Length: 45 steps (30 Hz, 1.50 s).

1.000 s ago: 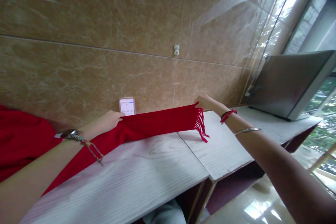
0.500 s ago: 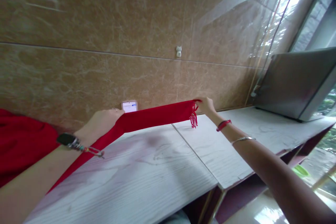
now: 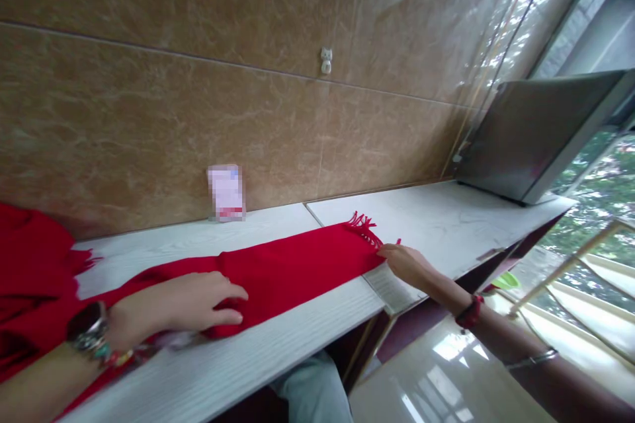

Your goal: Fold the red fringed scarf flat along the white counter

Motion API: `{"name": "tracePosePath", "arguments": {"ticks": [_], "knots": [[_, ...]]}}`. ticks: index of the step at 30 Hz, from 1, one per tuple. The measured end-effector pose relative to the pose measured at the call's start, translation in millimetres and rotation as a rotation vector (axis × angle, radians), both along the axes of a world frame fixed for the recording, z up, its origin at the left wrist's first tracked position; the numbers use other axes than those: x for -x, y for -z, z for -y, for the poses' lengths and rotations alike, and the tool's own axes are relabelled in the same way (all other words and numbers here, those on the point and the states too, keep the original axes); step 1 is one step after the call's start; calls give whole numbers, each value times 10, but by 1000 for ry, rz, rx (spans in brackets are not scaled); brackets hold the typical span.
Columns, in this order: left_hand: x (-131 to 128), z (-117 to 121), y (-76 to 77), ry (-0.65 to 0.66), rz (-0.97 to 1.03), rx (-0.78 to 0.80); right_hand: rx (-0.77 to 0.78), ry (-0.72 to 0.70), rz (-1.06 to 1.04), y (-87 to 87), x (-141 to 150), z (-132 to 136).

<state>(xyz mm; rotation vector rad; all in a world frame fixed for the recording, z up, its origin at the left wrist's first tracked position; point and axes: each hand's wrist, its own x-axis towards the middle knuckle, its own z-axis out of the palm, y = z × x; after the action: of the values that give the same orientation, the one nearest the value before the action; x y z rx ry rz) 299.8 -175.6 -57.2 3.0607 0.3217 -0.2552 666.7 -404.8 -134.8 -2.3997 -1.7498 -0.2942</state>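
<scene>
A red scarf (image 3: pixel 297 268) with a fringed end lies stretched along the white tabletop. My left hand (image 3: pixel 193 301) rests on it near the middle, its thumb and fingers spread and lightly touching the cloth. At the fringed end, my right hand (image 3: pixel 407 267) pinches the near corner between thumb and fingers. More of the red cloth is bunched in a heap at the far left, partly behind my left forearm.
A phone (image 3: pixel 227 193) with a lit screen leans against the brown marbled wall (image 3: pixel 278 125). A large grey box-shaped thing (image 3: pixel 536 132) stands at the table's right end. The white table (image 3: pixel 426 225) has its front edge close to me, above a knee.
The scarf strip has come down from above the table onto its surface. My left hand has loosened its grip and spread its fingers. My right hand has moved lower and towards me.
</scene>
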Motion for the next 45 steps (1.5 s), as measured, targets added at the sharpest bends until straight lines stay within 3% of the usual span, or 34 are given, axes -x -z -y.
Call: {"name": "tracePosePath", "arguments": {"ticks": [2, 5, 8, 10, 12, 17, 23, 27, 30, 32, 34, 37, 41, 45], "knots": [[-287, -14, -24, 1, 56, 50, -11, -42, 9, -159, 72, -180], [-790, 24, 201, -78, 246, 11, -136, -247, -8, -242, 219, -550], [-1123, 51, 548, -199, 210, 4, -94, -367, -48, -96, 306, -865], [-1197, 20, 707, -219, 205, -18, -6, -324, -53, 50, 269, -977], [-1198, -40, 773, -215, 207, -29, 51, -247, -39, 168, 154, -1016], [-1164, -127, 751, -223, 187, -24, 106, -181, 90, 268, -326, -940], [-1193, -89, 679, -265, 120, -17, -19, 165, 55, 151, -786, -720], [-1480, 25, 548, -289, 127, -58, -160, 148, 75, 17, -612, -884], [-1806, 133, 543, -208, 260, -79, -198, -85, 6, 44, -297, -1151], [-1968, 172, 607, -210, 258, -39, -120, -160, -20, 122, -161, -1277], [-2048, 173, 691, -250, 243, -20, -27, -91, -20, 193, -164, -1302], [-2061, 130, 778, -288, 257, -36, 21, 70, -12, 194, -394, -1172], [-2056, 78, 795, -323, 276, -45, -26, 226, 27, -30, -720, -1013], [-2076, 62, 793, -321, 291, -39, -43, 262, 73, -222, -630, -1230]]}}
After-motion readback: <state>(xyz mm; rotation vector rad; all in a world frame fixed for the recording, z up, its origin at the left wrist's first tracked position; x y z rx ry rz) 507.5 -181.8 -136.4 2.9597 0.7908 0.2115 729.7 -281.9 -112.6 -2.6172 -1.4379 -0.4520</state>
